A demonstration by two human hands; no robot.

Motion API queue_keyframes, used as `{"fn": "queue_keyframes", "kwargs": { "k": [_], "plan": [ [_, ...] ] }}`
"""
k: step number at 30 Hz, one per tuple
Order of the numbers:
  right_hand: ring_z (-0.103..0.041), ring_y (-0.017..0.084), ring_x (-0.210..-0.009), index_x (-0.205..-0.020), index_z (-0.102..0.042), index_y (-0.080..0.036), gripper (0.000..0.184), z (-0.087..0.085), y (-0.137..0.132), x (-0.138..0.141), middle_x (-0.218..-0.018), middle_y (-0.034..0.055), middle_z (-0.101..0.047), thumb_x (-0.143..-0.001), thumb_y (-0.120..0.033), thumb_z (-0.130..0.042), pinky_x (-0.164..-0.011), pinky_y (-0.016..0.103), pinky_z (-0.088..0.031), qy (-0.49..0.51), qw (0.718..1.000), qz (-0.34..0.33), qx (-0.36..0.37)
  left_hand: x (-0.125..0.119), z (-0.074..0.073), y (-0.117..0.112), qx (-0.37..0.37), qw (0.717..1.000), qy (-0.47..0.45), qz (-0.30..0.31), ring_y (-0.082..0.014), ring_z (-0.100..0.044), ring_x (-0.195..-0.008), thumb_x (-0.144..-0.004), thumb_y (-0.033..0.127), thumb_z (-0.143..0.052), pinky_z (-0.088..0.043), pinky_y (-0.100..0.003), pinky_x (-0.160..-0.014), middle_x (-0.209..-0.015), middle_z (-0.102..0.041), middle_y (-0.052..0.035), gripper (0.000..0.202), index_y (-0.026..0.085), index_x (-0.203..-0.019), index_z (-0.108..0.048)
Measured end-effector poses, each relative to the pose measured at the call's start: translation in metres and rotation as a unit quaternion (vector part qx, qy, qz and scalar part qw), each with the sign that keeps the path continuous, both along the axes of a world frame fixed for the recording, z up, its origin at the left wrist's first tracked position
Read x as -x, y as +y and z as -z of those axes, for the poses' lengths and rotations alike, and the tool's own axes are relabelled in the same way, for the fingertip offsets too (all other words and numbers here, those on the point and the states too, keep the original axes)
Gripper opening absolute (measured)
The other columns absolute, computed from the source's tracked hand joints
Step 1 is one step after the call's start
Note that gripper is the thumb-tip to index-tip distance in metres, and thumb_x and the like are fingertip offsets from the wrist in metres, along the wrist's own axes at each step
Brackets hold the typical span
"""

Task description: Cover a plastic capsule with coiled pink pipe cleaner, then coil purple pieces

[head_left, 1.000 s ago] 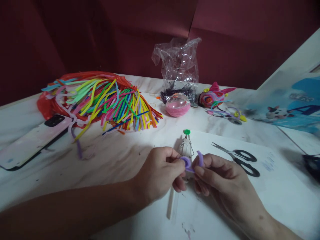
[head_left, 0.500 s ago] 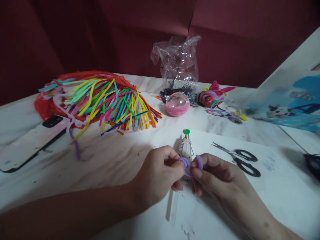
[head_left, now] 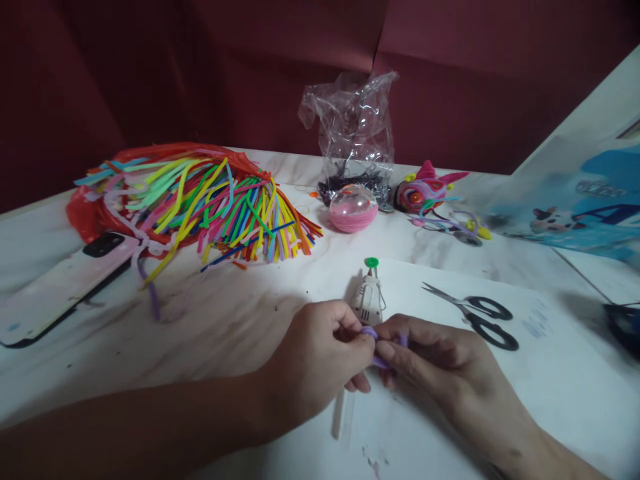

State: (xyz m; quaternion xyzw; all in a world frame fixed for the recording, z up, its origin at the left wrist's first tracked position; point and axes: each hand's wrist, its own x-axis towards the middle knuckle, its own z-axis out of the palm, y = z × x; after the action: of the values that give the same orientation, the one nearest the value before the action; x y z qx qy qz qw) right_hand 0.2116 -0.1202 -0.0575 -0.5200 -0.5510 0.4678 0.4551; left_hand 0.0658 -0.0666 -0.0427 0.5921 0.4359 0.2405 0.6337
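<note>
A coiled purple pipe cleaner [head_left: 369, 331] is pinched between the fingertips of both hands. My left hand [head_left: 327, 350] is closed on its rolled end. My right hand [head_left: 433, 360] is closed on the other part, a loop of which shows beside the index finger. The fingers hide some of the coil. Just beyond my hands lies a white hot glue gun [head_left: 369, 299] with a green disc [head_left: 371, 263] at its nozzle; its lower part is covered by my hands. To the right of my right hand rest scissors [head_left: 475, 313] with black handles, blades spread.
Bundled colourful pipe cleaners [head_left: 235, 207] in red plastic lie at the back left, beside a phone [head_left: 65, 283]. Behind are a clear ball with pink winding [head_left: 353, 212], a clear plastic bag [head_left: 350, 127] and a pink fish-like craft [head_left: 425, 190]. White paper [head_left: 560, 373] lies under the scissors.
My right hand has moved left, so its fingertips now meet my left fingertips at the purple coil. The purple loop by my right index finger shows less. Other things stay in place.
</note>
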Motion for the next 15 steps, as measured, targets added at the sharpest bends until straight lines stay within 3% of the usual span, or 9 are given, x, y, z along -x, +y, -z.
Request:
{"fn": "queue_keyframes", "kwargs": {
  "k": [8,15],
  "plan": [
    [-0.052,0.011,-0.058,-0.079,-0.067,-0.015,0.018,-0.0048,0.0008,0.0012,-0.067,0.0035,-0.063,-0.082,-0.029,-0.056,-0.051,0.019,-0.043,-0.062,0.998,-0.019,0.005,0.0002,0.0026,0.0007,0.002,1.000,0.006,0.007,-0.0097,-0.057,-0.041,-0.073,0.018,-0.053,-0.045,-0.019,-0.042,-0.043,-0.052,0.0047,0.015,0.016,-0.058,-0.049],
    [-0.052,0.013,-0.055,-0.067,-0.063,-0.015,0.021,0.0034,0.0000,-0.0015,-0.061,0.0035,-0.061,-0.080,-0.026,-0.051,-0.048,0.021,-0.039,-0.110,0.994,0.012,0.011,-0.0009,0.0013,-0.0040,0.024,0.999,0.012,0.032,-0.0105,-0.059,-0.046,-0.073,0.019,-0.052,-0.046,-0.021,-0.047,-0.048,-0.057,0.0015,0.015,0.015,-0.059,-0.051]
  ]
}}
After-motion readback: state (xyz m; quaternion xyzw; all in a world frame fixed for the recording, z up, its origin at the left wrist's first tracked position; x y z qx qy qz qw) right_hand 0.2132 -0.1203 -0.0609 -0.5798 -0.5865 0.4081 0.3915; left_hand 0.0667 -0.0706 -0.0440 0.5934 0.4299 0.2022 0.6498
